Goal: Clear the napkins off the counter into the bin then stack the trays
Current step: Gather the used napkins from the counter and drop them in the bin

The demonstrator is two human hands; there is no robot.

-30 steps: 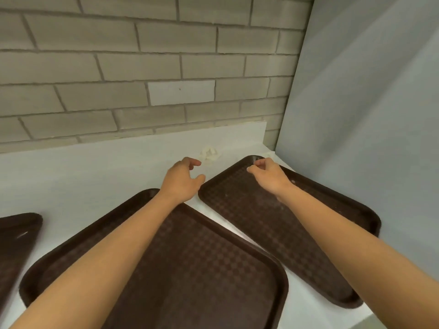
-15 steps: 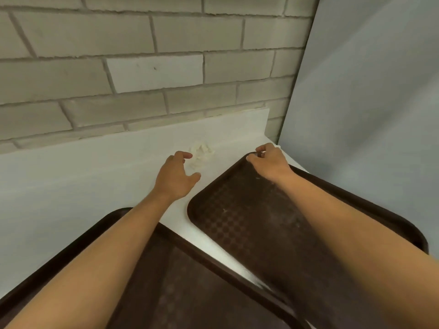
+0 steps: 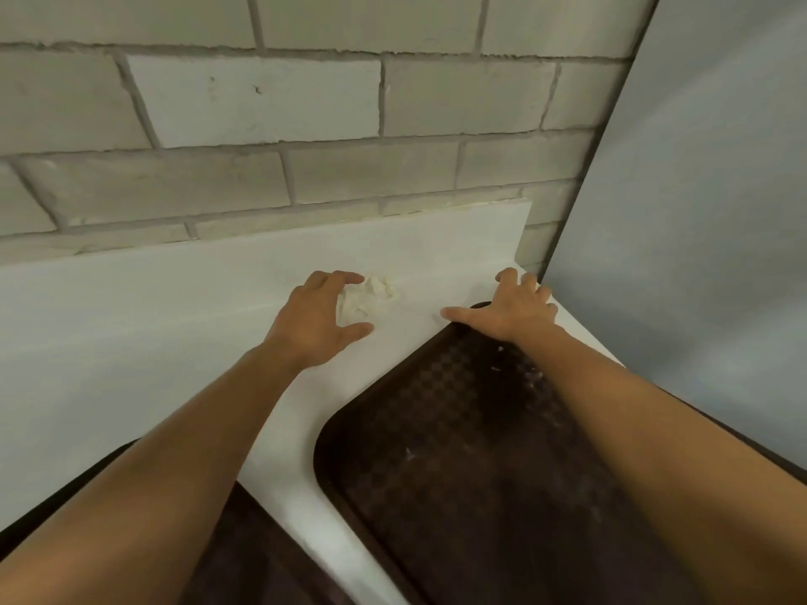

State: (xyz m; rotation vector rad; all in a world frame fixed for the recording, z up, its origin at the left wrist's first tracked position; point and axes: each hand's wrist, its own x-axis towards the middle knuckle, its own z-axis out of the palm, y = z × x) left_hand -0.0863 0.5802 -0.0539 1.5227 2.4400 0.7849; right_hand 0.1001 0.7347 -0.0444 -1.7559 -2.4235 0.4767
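Early stage: napkin not yet picked up, trays unstacked.

The left hand (image 3: 315,326) hovers with fingers spread and curved around a crumpled napkin (image 3: 370,298) that lies on the counter (image 3: 131,342) by the back wall, but has not closed on it. The right hand (image 3: 512,308) lies open, fingers splayed, on the far corner of a tray (image 3: 471,456). A second tray (image 3: 244,561) lies apart at lower left. No bin is in view. Binning and all the stacking appear to remain.
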